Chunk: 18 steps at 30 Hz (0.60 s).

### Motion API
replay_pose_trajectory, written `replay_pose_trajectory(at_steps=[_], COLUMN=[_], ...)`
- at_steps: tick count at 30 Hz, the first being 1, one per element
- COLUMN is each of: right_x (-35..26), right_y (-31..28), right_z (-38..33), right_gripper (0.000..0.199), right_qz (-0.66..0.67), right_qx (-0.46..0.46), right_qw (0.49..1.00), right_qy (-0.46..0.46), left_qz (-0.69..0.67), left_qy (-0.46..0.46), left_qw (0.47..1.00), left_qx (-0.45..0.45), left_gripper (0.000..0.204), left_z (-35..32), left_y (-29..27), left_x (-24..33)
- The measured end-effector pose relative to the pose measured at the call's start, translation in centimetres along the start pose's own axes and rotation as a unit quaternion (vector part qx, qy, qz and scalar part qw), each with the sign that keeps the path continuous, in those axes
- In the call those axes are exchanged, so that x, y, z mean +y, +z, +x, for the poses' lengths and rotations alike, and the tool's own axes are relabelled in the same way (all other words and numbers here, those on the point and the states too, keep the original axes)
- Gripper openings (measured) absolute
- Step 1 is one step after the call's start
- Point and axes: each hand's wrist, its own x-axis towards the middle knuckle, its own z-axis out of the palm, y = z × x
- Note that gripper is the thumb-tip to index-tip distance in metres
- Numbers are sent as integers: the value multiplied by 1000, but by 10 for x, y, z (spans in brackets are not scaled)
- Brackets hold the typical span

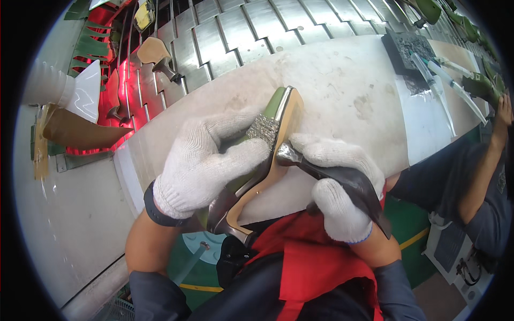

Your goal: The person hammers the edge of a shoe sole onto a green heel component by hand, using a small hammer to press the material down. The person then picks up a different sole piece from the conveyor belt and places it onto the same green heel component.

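Observation:
My left hand (pixel 198 163), in a white knit glove, is closed around a shoe (pixel 265 131) on a green last, with a glittery strap across it. The shoe's tan underside (pixel 289 125) faces right, toe end away from me. In my gloved right hand (pixel 342 182) is a dark shoe sole with a heel (pixel 348 179); its shiny flared end lies right by the shoe's tan underside. Whether the two touch, I cannot tell. Both hands are above the near edge of a pale worktop (pixel 337 80).
Beyond the worktop runs a slatted metal conveyor (pixel 241 32), carrying a tan sole with a dark heel (pixel 155 53). Red light glows at left, near a white nozzle (pixel 85 91). A dark block (pixel 412 53) and brushes (pixel 439 80) lie at right, near another person's arm (pixel 487 155).

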Motion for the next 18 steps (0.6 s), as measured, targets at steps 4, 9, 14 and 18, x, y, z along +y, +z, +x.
replay_pose_trajectory(at_steps=[4,9,14,18], right_x=[-2,-49,-78,-71], right_y=[-11,-6,-1,8], right_z=[11,41,67,71], right_gripper=[42,34,33,29], right_qz=[-43,-201,-247,-187], right_qx=[-69,-105,-145,-66], right_qw=[995,974,954,969], right_qy=[-53,-9,87,150], left_qz=[30,94,244,304], left_qy=[43,51,209,214], left_qw=[999,994,947,927], left_qx=[3,25,28,51], left_gripper=[49,55,79,92], left_z=[0,-4,-9,-11], left_y=[-2,0,-7,-5], left_x=[-7,-8,-10,-21])
